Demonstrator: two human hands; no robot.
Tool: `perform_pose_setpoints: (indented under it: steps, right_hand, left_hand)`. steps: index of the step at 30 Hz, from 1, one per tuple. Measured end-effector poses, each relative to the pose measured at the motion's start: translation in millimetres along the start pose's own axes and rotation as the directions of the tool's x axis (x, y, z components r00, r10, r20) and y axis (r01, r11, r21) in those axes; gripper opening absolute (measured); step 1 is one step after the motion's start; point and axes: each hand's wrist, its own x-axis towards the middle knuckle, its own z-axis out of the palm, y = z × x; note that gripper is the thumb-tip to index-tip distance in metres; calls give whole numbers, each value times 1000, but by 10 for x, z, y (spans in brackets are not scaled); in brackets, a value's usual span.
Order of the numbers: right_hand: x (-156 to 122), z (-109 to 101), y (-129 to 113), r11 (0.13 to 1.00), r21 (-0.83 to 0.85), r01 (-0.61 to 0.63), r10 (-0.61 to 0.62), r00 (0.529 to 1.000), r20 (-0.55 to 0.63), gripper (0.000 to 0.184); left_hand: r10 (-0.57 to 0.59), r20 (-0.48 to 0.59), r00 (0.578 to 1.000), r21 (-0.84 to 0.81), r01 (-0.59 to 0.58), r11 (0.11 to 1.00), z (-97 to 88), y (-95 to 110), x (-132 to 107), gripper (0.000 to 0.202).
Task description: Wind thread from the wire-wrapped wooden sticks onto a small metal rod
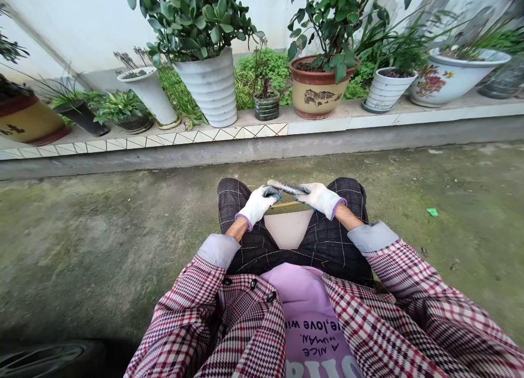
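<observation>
I sit with my knees apart and both gloved hands out over them. My left hand (257, 204) and my right hand (321, 198), in white gloves with dark fingertips, each close their fingers round one end of a thin grey speckled rod (285, 188) held level between them. Just under the rod lies the yellowish edge of a pale flat board (288, 225) that rests between my legs. What the rod is made of I cannot make out.
A tiled ledge (254, 131) runs across ahead with several potted plants, among them a white ribbed pot (213, 86) and a brown pot (317, 89). Mossy concrete ground lies all around. A green scrap (432, 211) lies to the right.
</observation>
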Motion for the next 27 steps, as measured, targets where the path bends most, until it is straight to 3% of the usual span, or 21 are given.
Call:
perform_pose_setpoints:
  steps: [3,6,10,14,19,23,25,27]
  right_hand:
    - [-10,27,-1,989,142,-33,28,999,36,21]
    - [-43,33,-23,938,339,-67,52,997,52,19]
    - [-83,0,-64,850,524,-57,55,998,20,20]
    - [-118,-56,-119,762,644,-73,69,997,32,20]
    - [-150,-127,-133,671,736,-88,70,996,55,21]
    - [-178,-156,-119,616,787,-35,0,999,44,25]
    - [-209,-166,-145,594,804,-26,-26,998,51,28]
    - [-249,-186,-191,562,827,-29,-43,997,65,31]
  left_hand:
    - [23,18,1000,54,-23,998,0,-48,10,15]
    - [69,-54,996,182,-58,982,-11,-91,18,18]
    - [159,-183,970,313,-96,945,-84,-134,43,40]
    - [122,-219,968,262,-62,963,-111,-234,75,64]
    - [20,-116,993,178,1,984,-43,-382,72,77]
    - [35,16,999,372,-38,928,22,-362,-7,83]
    - [77,48,996,414,-90,906,62,-326,-44,79]
    - [97,41,994,323,-105,940,101,-292,-59,62]
